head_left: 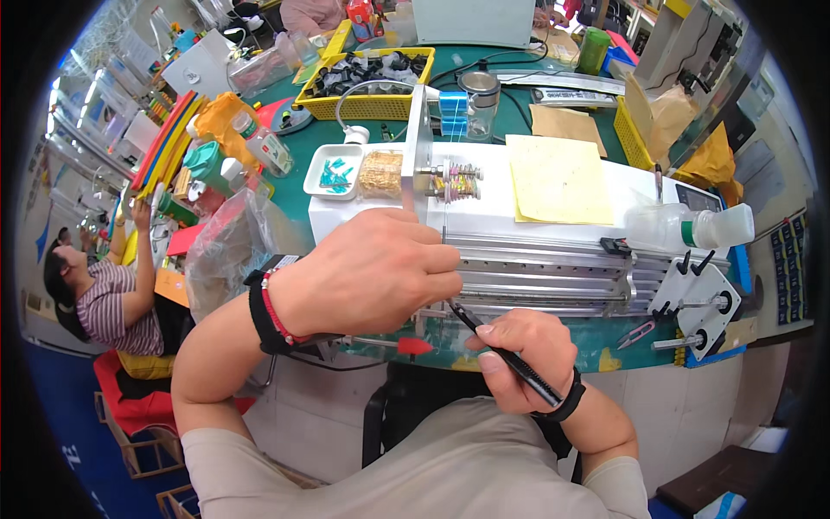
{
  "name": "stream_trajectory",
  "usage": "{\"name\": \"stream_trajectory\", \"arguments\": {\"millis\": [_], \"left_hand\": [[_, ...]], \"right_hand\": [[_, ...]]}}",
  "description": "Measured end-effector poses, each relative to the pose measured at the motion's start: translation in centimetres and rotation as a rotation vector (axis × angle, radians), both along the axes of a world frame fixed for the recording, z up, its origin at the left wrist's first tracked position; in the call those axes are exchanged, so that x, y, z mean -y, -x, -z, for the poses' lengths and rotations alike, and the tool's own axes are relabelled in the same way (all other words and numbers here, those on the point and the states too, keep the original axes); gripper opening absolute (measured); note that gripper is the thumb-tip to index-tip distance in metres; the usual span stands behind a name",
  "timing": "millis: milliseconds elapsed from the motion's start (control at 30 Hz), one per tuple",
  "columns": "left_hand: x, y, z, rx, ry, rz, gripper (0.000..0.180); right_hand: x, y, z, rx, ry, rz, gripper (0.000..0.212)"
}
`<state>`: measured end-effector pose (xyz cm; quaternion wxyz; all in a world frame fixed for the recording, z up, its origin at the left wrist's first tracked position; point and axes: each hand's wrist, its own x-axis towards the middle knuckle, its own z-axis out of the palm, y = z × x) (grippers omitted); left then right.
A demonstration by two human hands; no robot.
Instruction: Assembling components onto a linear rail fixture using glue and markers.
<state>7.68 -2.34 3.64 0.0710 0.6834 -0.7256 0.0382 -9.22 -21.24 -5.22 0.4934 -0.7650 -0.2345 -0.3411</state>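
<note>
My right hand (529,353) is wrapped around a slim black pen-like tool (523,374). Its narrow tip points up and left, close to the fingers of my left hand. My left hand (376,272) is closed in a pinch in front of the white winding machine (480,227), back of the hand upward. What lies between its fingertips is hidden. Just behind the left hand, small spools with coloured springs (456,183) stick out from the machine's upright metal plate (418,138). Below them run long metal rails (540,270).
A white dish of teal pieces (335,171) sits left of the plate. Yellow paper (560,180) and a clear bottle (722,227) lie on the machine. Behind is a yellow basket of black parts (367,105). A red-tipped tool (413,346) is at the front edge. Another person (121,303) sits left.
</note>
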Motion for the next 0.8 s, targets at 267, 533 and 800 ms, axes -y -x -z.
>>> {"name": "stream_trajectory", "arguments": {"millis": [267, 533, 800], "left_hand": [[0.0, 0.2, 0.4, -0.040, 0.079, -0.024, 0.017], [-7.5, 3.6, -1.1, -0.141, 0.402, -0.352, 0.033], [-14.2, 13.4, 5.8, -0.134, 0.593, -0.584, 0.050]], "right_hand": [[-1.7, 0.1, 0.4, 0.075, 0.083, 0.094, 0.028], [2.4, 15.7, 3.7, -0.329, -1.099, 0.255, 0.018], [8.8, 18.4, 7.8, -0.580, -1.358, 0.383, 0.036]]}}
